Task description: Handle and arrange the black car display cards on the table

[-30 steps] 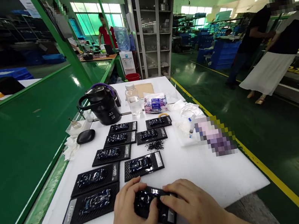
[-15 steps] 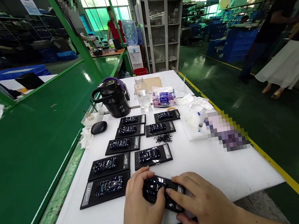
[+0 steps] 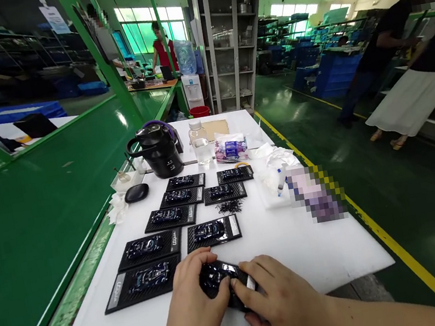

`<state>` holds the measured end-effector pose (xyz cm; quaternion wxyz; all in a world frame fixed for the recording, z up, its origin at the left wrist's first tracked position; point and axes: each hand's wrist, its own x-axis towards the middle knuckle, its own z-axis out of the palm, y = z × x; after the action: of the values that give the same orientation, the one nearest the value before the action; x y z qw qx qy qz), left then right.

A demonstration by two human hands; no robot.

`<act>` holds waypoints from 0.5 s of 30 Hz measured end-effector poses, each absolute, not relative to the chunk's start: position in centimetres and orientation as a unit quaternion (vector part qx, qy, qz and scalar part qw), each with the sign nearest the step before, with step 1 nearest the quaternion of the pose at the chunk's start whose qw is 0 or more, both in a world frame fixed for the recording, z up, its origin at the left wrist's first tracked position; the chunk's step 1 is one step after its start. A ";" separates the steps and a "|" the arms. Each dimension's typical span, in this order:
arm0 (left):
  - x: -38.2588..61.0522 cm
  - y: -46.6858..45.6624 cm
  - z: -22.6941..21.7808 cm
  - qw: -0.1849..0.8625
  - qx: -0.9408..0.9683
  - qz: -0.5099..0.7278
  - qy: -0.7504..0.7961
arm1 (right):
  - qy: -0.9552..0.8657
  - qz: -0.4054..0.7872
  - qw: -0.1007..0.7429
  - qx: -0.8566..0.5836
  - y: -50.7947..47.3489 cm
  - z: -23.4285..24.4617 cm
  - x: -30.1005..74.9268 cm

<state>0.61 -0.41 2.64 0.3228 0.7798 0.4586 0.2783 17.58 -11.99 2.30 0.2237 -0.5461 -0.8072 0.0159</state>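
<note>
At the near edge of the white table (image 3: 325,256), my left hand (image 3: 191,306) and my right hand (image 3: 282,302) both grip one glossy black model car on its black base (image 3: 218,278). My fingers cover most of the base. Just beyond lie several more black textured bases, each carrying a shiny dark model car, in two rows: one (image 3: 212,232) right ahead, one (image 3: 144,281) to the left. A small heap of tiny black parts (image 3: 230,206) sits between the rows' far ends.
A black kettle (image 3: 157,151), a clear bottle (image 3: 200,143), a tissue pack (image 3: 230,148) and a black case (image 3: 136,192) stand at the table's far end. White cloths (image 3: 276,167) lie at right. Green partition at left. Two people stand in the aisle at right.
My hands have stayed closed on the car and base, my right hand sliding further over it. The view shifted slightly; the other bases have not moved.
</note>
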 end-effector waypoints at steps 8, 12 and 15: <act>-1.3 0.4 4.0 0.159 0.918 0.221 0.287 | -0.797 0.012 0.241 -0.554 -12.3 2.3 17.7; -2.4 2.7 6.5 0.102 0.980 0.093 0.146 | -0.785 0.031 0.281 -0.551 -12.5 2.6 17.9; -1.9 4.0 7.9 0.114 0.987 0.018 0.109 | -0.761 0.075 0.334 -0.551 -12.5 2.6 18.1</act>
<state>-1.91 4.01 7.89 0.1139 0.9873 0.1092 0.0184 18.08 -12.54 2.60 0.3340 -0.5509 -0.7612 0.0749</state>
